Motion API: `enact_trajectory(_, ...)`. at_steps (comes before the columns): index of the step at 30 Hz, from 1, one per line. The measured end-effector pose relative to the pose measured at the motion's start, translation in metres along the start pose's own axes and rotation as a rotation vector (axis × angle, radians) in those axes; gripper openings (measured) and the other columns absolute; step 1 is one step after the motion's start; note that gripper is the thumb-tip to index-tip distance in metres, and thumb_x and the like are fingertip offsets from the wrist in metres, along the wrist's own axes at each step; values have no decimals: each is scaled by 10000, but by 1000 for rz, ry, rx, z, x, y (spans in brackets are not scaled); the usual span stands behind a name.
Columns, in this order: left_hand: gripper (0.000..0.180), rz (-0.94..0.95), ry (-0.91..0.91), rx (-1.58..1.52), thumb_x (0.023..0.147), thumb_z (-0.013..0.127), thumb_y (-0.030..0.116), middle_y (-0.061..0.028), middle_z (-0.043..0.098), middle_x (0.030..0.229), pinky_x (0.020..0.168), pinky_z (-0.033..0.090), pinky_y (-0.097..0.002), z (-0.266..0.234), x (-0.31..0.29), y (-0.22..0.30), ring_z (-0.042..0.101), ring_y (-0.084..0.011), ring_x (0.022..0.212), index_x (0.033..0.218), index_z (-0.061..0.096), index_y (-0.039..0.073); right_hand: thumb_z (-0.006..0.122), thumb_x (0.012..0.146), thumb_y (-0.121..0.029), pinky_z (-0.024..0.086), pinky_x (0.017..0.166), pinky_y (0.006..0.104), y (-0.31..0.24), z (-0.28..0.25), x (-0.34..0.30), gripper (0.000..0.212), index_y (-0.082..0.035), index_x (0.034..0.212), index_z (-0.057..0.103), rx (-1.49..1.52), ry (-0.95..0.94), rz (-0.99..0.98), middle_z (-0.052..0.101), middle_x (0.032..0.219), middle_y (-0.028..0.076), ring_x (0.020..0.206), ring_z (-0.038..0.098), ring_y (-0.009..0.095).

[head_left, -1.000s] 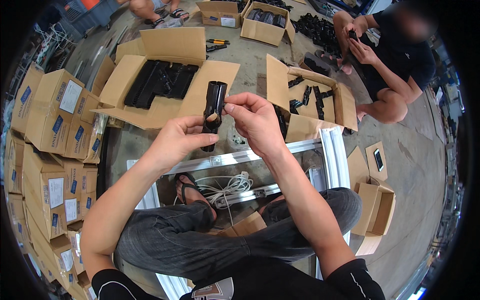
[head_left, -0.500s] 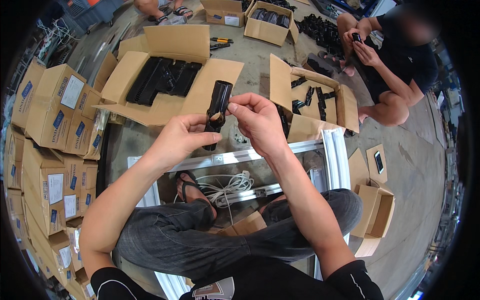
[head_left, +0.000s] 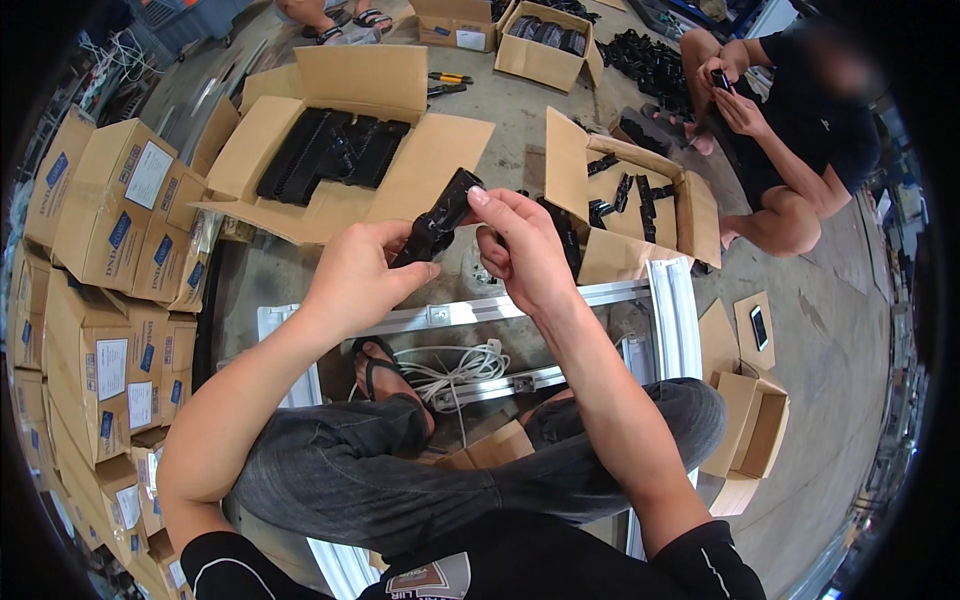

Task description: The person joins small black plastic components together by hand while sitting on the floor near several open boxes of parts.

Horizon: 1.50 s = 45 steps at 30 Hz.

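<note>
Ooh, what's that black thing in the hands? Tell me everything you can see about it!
The black piece is short, shiny and roughly tube-shaped, with an uneven middle. It might be plastic or painted metal; I can't tell. It's tilted, its upper end leaning right, and held up in the air. The left hand grips its lower end, and the right hand has its thumb at the upper end.

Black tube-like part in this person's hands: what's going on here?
The person's left hand holds the lower end of the black part, which tilts up to the right; the right hand has its thumb against the upper end. Beyond them stand two open cartons, left and right, with black pieces inside. A co-worker holds a small black object.
</note>
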<state>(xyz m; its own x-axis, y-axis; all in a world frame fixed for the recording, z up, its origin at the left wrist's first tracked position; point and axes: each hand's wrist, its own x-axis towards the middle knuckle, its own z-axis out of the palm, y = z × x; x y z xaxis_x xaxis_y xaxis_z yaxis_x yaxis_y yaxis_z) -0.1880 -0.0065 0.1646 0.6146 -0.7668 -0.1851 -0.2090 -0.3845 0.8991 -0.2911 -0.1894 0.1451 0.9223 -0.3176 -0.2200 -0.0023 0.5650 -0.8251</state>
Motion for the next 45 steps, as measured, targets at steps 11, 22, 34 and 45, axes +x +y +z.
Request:
enact_trajectory(11, 398, 88, 81, 545, 725, 783, 213, -169, 694, 785, 700, 540, -414, 2, -10, 26, 697, -330, 734, 1016, 657, -28, 686, 953, -188, 230, 407, 195, 6, 1, -1, 148, -70, 941, 598, -75, 37, -33, 433, 604, -95, 447, 325, 0)
enact_trajectory(22, 351, -167, -239, -343, 918, 706, 151, -41, 665, 903, 640, 522, -263, 7, 0, 5, 633, -100, 720, 1213, 581, 9, 711, 938, -243, 233, 428, 195, 7, 2, 0, 269, -4, 1056, 672, -187, -53, -7, 568, 701, -60, 497, 363, -9)
enact_trajectory(34, 418, -178, -129, -505, 927, 679, 215, -102, 699, 965, 592, 506, -259, 2, 1, 13, 616, -104, 665, 1272, 532, 30, 552, 1015, -436, 322, 487, 208, 17, -28, 21, 416, -29, 991, 638, 2, -36, 47, 539, 760, -22, 573, 422, 56)
enact_trajectory(45, 378, -168, -75, -644, 929, 693, 201, -71, 633, 919, 469, 421, -255, 0, 2, 21, 557, -106, 580, 1203, 498, 27, 626, 939, -289, 430, 558, 290, 125, -172, 78, 264, -45, 849, 667, -358, 386, 322, 625, 727, 29, 600, 530, 117)
